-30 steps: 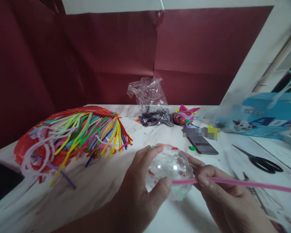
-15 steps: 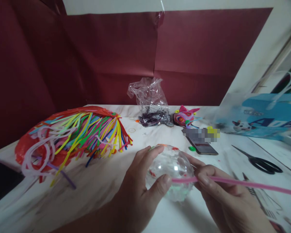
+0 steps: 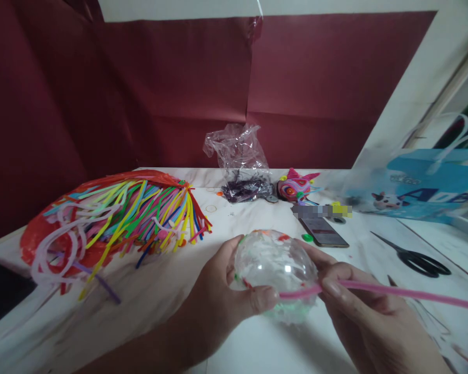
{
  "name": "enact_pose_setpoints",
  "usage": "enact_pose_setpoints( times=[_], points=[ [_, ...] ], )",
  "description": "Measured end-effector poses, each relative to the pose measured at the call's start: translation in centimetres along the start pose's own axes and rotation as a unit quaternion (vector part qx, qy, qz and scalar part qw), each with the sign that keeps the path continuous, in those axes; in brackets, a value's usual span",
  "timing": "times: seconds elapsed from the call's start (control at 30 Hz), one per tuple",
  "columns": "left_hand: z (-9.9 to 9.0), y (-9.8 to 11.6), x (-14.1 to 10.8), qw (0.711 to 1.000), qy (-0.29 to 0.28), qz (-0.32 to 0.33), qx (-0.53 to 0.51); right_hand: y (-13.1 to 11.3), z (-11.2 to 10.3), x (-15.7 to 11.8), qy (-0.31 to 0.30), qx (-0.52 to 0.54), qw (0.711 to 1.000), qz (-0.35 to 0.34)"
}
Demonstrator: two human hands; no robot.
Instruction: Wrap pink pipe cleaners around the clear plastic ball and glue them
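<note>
scissors, phone, plastic bag, blue bag

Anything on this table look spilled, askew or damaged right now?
Mostly untidy rather than damaged. The pipe cleaners spill out of their red bag across the table. Small bits lie scattered near the clear plastic bag. The transparent ball looks intact.

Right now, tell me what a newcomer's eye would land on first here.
First, the clear ball at centre front, cupped by the left hand while the right hand pinches a pink pipe cleaner against it. Next, the bright pile of pipe cleaners on a red bag at left. Scissors lie at right.
</note>
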State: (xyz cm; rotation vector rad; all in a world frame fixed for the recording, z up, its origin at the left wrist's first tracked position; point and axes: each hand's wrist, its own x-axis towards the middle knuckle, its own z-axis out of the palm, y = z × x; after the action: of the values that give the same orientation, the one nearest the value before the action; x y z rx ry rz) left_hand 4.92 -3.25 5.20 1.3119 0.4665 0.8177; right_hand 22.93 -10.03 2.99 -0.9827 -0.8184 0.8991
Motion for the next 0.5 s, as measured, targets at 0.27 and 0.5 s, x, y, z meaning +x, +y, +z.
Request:
enact_pose_setpoints(
  times=[0.27,0.5],
  points=[
    [-0.4,-0.8,0.5,0.999,0.026,-0.010,-0.035,-0.6,0.8,-0.8,0.004,0.012,1.000,-0.004],
    [-1.0,-1.7,0.8,0.998,0.003,0.011,-0.068,-0.2,-0.5,-0.6,-0.083,0.026,0.996,0.017]
  ],
)
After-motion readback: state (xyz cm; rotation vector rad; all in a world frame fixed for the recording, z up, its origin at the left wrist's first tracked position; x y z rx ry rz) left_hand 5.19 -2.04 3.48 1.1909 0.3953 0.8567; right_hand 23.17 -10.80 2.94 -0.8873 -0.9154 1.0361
